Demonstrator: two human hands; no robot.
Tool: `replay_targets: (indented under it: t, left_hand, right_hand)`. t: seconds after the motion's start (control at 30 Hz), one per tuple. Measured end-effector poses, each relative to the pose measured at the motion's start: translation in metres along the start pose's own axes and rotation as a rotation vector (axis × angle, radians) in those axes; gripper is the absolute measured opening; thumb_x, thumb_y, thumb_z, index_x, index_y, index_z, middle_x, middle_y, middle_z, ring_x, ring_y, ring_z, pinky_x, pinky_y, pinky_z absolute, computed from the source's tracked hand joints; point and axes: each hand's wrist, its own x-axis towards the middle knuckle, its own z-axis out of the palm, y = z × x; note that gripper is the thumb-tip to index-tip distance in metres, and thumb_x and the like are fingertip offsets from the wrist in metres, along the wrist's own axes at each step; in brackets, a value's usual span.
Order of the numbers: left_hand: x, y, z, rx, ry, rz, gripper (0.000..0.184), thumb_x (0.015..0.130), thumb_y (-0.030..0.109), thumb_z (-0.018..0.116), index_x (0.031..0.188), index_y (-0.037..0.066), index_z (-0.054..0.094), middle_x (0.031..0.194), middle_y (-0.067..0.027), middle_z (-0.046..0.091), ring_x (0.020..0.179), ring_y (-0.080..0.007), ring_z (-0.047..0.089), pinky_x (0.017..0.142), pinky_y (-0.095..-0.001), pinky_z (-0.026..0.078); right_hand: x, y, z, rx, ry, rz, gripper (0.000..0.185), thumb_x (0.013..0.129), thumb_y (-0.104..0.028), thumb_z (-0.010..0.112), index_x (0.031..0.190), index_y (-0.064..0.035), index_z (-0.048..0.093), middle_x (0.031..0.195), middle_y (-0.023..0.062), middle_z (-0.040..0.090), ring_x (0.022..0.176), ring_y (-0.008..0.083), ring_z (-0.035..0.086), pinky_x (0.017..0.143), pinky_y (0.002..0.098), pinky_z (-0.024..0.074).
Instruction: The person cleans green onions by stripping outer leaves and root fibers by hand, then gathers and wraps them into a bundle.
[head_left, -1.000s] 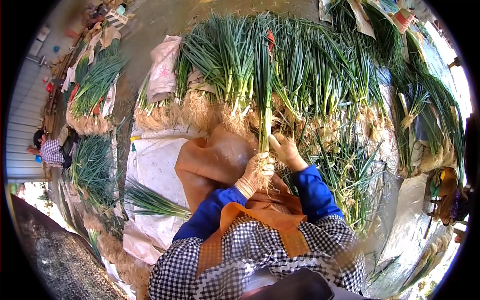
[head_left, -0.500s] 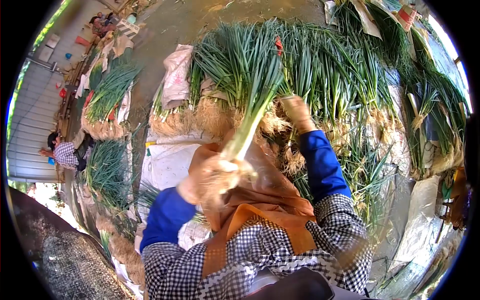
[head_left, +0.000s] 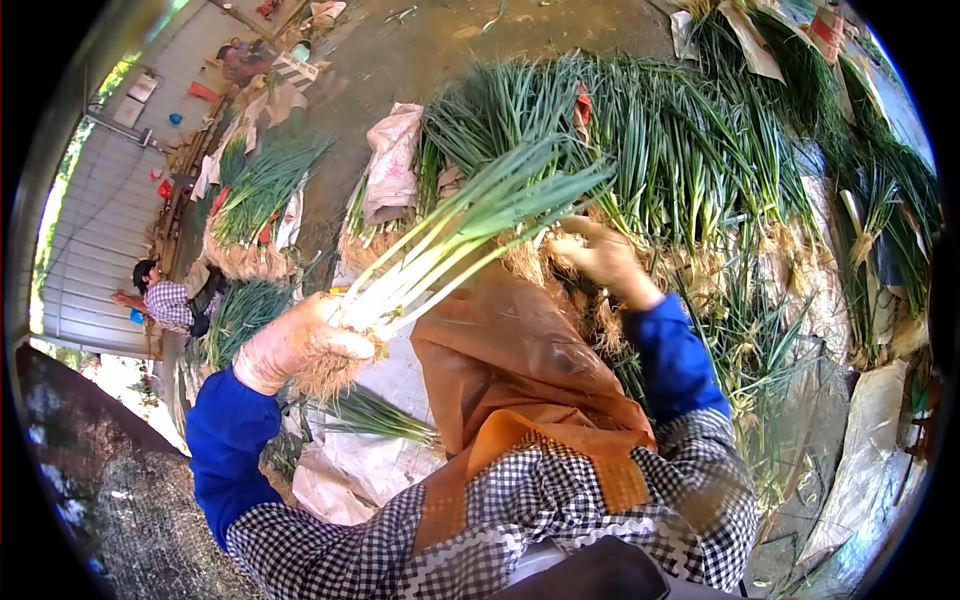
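Observation:
My left hand [head_left: 305,345] is closed around the root end of a bunch of green onions [head_left: 440,240]. Pale roots hang below the fist, and the green leaves slant up to the right across the view. Near the leaf end, my right hand [head_left: 608,262] is slightly blurred, its fingers apart and nothing clear between them. Behind it stands a long row of green onions [head_left: 680,150] with tan roots toward me. A small loose bundle of green onions [head_left: 380,415] lies on pale sacking below my left hand.
An orange-brown apron [head_left: 520,350] covers my lap. A folded pale sack [head_left: 395,160] rests against the row. Further onion piles lie left [head_left: 265,190] and right [head_left: 880,220]. A co-worker in a checked shirt [head_left: 170,305] is at the far left, by a corrugated wall [head_left: 90,260].
My left hand has moved left and slightly up with the bunch, which has tilted from steep to slanting right and fanned out. My right hand has shifted slightly lower. The view has turned a little.

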Motion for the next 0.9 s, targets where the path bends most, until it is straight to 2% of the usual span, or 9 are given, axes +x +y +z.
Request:
replay_targets:
  t: [0.17,0.27,0.33,0.4,0.63,0.73,0.8,0.83,0.9]
  left_hand:
    - [-0.037,0.009,-0.006,0.532,0.103,-0.033,0.03,0.069,0.015,0.066,0.091,-0.004,0.061,0.081,-0.0061,0.063,0.073,-0.0102,0.056,0.068,-0.0245,0.045]
    - [-0.053,-0.001,-0.034,0.174,0.163,-0.134,0.038,0.065,0.007,0.066,0.1,-0.005,0.058,0.082,-0.0083,0.063,0.071,-0.0148,0.059,0.069,-0.0248,0.047]
    - [-0.06,-0.006,-0.047,-0.064,0.175,-0.098,0.04,0.062,0.004,0.063,0.1,-0.008,0.057,0.084,-0.0116,0.063,0.068,-0.018,0.06,0.068,-0.027,0.049]
    - [-0.058,-0.017,-0.049,-0.207,0.18,-0.057,0.041,0.062,0.004,0.063,0.1,-0.011,0.055,0.084,-0.0133,0.062,0.067,-0.0192,0.06,0.067,-0.0278,0.05]
    - [-0.038,-0.011,-0.03,-0.238,0.16,-0.087,0.043,0.067,0.006,0.061,0.106,-0.011,0.052,0.081,-0.0104,0.061,0.061,-0.0136,0.058,0.059,-0.0211,0.048]
    - [-0.036,-0.004,-0.012,-0.253,0.142,-0.105,0.039,0.068,0.009,0.061,0.101,-0.011,0.054,0.082,-0.0105,0.061,0.06,-0.0121,0.057,0.058,-0.0193,0.046]
    - [-0.031,-0.014,-0.021,-0.175,0.071,-0.108,0.036,0.068,0.009,0.061,0.098,-0.01,0.057,0.085,-0.0115,0.062,0.068,-0.0151,0.059,0.065,-0.0229,0.046]
    - [-0.03,-0.023,-0.034,0.043,0.014,-0.043,0.037,0.067,0.008,0.061,0.099,-0.01,0.057,0.089,-0.0128,0.063,0.077,-0.0194,0.06,0.072,-0.0253,0.046]
    - [-0.037,-0.035,-0.051,-0.037,-0.054,-0.127,0.045,0.064,0.006,0.06,0.105,-0.011,0.054,0.092,-0.0141,0.064,0.081,-0.0224,0.061,0.078,-0.0281,0.047]
  right_hand:
    - [0.048,0.018,0.05,0.399,-0.091,0.14,0.017,0.087,-0.025,0.054,0.081,-0.0092,0.057,0.066,-0.003,0.051,0.06,0.0073,0.044,0.055,0.0234,0.0375]
    - [0.019,0.05,-0.021,0.67,0.414,0.369,0.019,0.088,-0.029,0.05,0.073,-0.0172,0.051,0.066,-0.0074,0.048,0.055,0.0061,0.039,0.053,0.0213,0.0374]
    - [-0.023,0.099,-0.081,0.273,0.651,0.464,0.026,0.089,-0.027,0.043,0.077,-0.0069,0.055,0.063,0.0025,0.05,0.053,0.0096,0.045,0.047,0.0263,0.0398]
    - [-0.066,0.187,-0.112,-0.497,0.489,0.53,0.032,0.09,-0.027,0.044,0.079,-0.0027,0.061,0.065,0.0054,0.056,0.055,0.0134,0.049,0.05,0.0263,0.0432]
    - [-0.028,-0.023,0.085,0.388,-0.578,0.223,0.069,0.08,-0.041,0.062,0.13,0.0007,0.037,0.124,0.0171,0.047,0.105,0.0222,0.051,0.089,0.0333,0.0417]
    - [-0.031,-0.026,0.162,0.453,-0.857,-0.318,0.049,0.086,-0.034,0.055,0.121,-0.0012,0.047,0.111,0.0157,0.051,0.088,0.0186,0.056,0.08,0.0292,0.0435]
    - [-0.035,-0.054,0.135,0.654,-1.282,0.044,0.032,0.091,-0.031,0.046,0.092,-0.0016,0.058,0.078,0.0081,0.055,0.064,0.0164,0.05,0.066,0.0277,0.0414]
    - [-0.048,-0.047,0.112,0.567,-1.003,-0.276,0.039,0.093,-0.035,0.043,0.078,-0.0015,0.056,0.066,0.0042,0.051,0.06,0.0155,0.044,0.06,0.0281,0.038]
    - [-0.067,-0.008,0.049,0.407,-0.894,0.039,0.042,0.091,-0.04,0.045,0.081,-0.0018,0.06,0.066,0.0017,0.052,0.059,0.0105,0.044,0.058,0.0253,0.0384]
